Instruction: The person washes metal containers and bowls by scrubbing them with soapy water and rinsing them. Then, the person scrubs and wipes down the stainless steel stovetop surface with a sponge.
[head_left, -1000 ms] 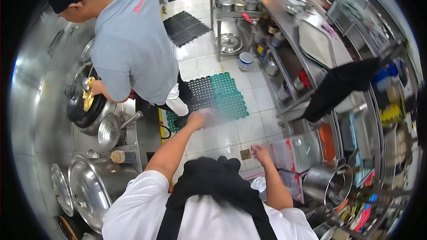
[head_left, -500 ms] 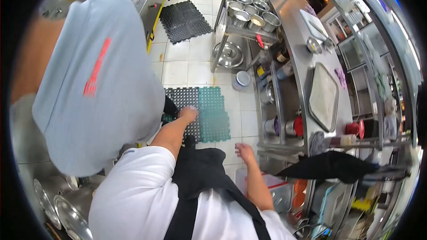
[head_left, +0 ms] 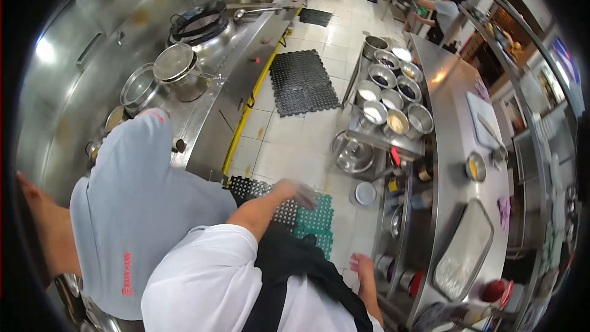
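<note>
My left hand (head_left: 286, 189) is stretched forward over the floor mats, above the edge of the green mat (head_left: 316, 212). Its fingers are smeared by motion into a greyish blur, so I cannot make out whether anything is in them. My right hand (head_left: 361, 264) hangs low on the right, beside the steel shelving under the counter. Its fingers are slightly apart and nothing shows in them. A black apron (head_left: 289, 258) covers my front.
A person in a grey shirt (head_left: 153, 190) stands close at my left, by the wok range (head_left: 206, 110). On the right, a steel stand holds several metal pots (head_left: 393, 122), beside a long counter (head_left: 445, 141) with a tray (head_left: 461, 258). A lidded white tub (head_left: 364, 193) sits on the floor. Other people are farther back.
My view has swung up and left, showing more of the range and the far aisle. My left hand has moved rightward toward the green mat. The person in grey has shifted lower in view.
</note>
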Tool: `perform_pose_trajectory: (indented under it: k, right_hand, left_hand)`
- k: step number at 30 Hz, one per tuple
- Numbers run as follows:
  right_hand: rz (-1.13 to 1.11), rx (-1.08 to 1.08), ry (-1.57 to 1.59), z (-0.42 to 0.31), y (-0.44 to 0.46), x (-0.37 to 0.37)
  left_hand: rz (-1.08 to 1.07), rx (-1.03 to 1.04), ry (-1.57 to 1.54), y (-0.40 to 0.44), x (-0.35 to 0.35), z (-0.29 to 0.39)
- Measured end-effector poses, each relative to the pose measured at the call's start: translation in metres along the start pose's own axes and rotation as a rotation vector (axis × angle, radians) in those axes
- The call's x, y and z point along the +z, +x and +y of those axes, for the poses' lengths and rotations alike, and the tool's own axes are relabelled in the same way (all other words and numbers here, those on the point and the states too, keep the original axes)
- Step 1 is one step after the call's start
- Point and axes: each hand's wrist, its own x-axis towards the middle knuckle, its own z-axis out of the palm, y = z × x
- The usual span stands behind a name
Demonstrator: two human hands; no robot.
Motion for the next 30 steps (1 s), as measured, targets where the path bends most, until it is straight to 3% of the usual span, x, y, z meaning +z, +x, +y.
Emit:
perform_pose_trajectory:
  k: [4, 5, 7, 9, 11, 13, 15, 16, 18, 20, 26, 30]
  right_hand:
    - [-0.124, -0.275, -0.214, -0.189, 0.054, 0.044]
    - [-0.16, -0.384, -0.221, -0.229, 0.066, 0.055]
    - [-0.236, -0.535, -0.179, -0.302, 0.076, 0.082]
    - [-0.272, -0.603, -0.131, -0.37, 0.071, 0.116]
    - [-0.263, -0.63, -0.104, -0.422, 0.074, 0.133]
    - [-0.267, -0.611, -0.024, -0.444, 0.078, 0.145]
    - [-0.262, -0.621, -0.02, -0.467, 0.077, 0.152]
    - [-0.252, -0.631, -0.002, -0.478, 0.08, 0.154]
    - [-0.205, -0.62, 0.031, -0.489, 0.089, 0.151]
    - [-0.15, -0.63, 0.073, -0.505, 0.099, 0.15]
    - [0.034, -0.659, 0.12, -0.561, 0.133, 0.152]
    - [0.031, -0.639, 0.123, -0.642, 0.166, 0.183]
  left_hand:
    - [0.103, 0.08, 0.083, 0.059, -0.04, -0.036]
    - [0.075, 0.121, 0.247, 0.115, -0.018, -0.078]
    - [0.069, 0.238, 0.495, 0.078, -0.097, -0.025]
    - [0.206, 0.227, 0.08, 0.161, -0.079, -0.088]
    - [0.415, 0.338, 0.081, 0.199, -0.1, -0.093]
    - [0.362, 0.397, -0.031, 0.204, -0.17, -0.068]
    - [0.262, 0.182, -0.508, 0.214, -0.229, -0.046]
    - [0.353, 0.047, -0.635, 0.224, -0.256, -0.032]
    - [0.442, 0.036, -0.747, 0.274, -0.288, -0.038]
    - [0.367, -0.056, -0.804, 0.293, -0.336, -0.017]
    - [0.196, 0.014, -0.742, 0.421, -0.416, -0.016]
    - [0.178, -0.045, -0.739, 0.47, -0.454, -0.01]
